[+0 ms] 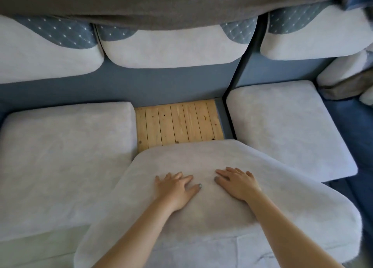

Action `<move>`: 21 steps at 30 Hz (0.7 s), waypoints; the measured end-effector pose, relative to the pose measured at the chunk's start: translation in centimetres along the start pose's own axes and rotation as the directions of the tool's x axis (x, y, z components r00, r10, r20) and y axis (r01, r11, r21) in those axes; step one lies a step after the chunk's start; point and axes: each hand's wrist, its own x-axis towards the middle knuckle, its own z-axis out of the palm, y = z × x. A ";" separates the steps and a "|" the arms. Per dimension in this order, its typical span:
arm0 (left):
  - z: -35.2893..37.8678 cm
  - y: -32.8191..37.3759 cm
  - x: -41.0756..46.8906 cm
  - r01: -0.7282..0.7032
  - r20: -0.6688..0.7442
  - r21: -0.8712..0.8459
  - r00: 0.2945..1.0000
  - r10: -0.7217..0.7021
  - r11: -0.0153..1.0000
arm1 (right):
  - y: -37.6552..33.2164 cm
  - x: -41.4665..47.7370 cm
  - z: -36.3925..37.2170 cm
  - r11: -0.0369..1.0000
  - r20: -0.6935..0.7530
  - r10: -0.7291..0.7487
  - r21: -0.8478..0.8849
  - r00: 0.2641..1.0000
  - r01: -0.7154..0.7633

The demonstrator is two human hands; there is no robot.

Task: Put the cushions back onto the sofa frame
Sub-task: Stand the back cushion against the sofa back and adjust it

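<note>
Bare wood slats (177,124) show btwn left cushion (60,162) & right cushion (286,130); middle cushion (191,158) covers the slats' front part. We press it w/ left hand (175,189) & right hand (237,184), fingers spread flat.

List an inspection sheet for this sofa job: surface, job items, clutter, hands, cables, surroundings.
Surface: wooden slats of the frame show bare at the back of the middle bay.
Job's things: middle seat cushion lies askew over the front of the bay, not yet pushed in; left seat cushion and right seat cushion are seated; back cushions are in place.
Clutter: grey blanket draped along the top; loose cushions piled at far right.
Hands: left hand and right hand flat, fingers spread, pressing on the middle seat cushion.
Cables: nothing seen.
Surroundings: blue upholstery of the sofa back.
</note>
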 end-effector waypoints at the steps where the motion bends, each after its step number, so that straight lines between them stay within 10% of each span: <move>1: -0.1 0.0 0.3 0.023 0.019 0.009 1.000 -0.024 1.000 | -0.1 0.1 0.0 1.000 0.023 0.008 -0.008 1.000 -0.007; 7: 2.3 0.2 -0.4 0.066 -0.016 0.080 0.998 -0.065 0.995 | -0.4 -0.2 0.7 1.000 0.102 0.021 -0.017 0.995 -0.019; 21: -1.0 -0.1 -0.5 0.047 -0.308 0.069 0.951 -0.023 0.997 | -0.8 -0.3 -1.7 0.994 -0.197 -0.011 0.100 0.980 0.032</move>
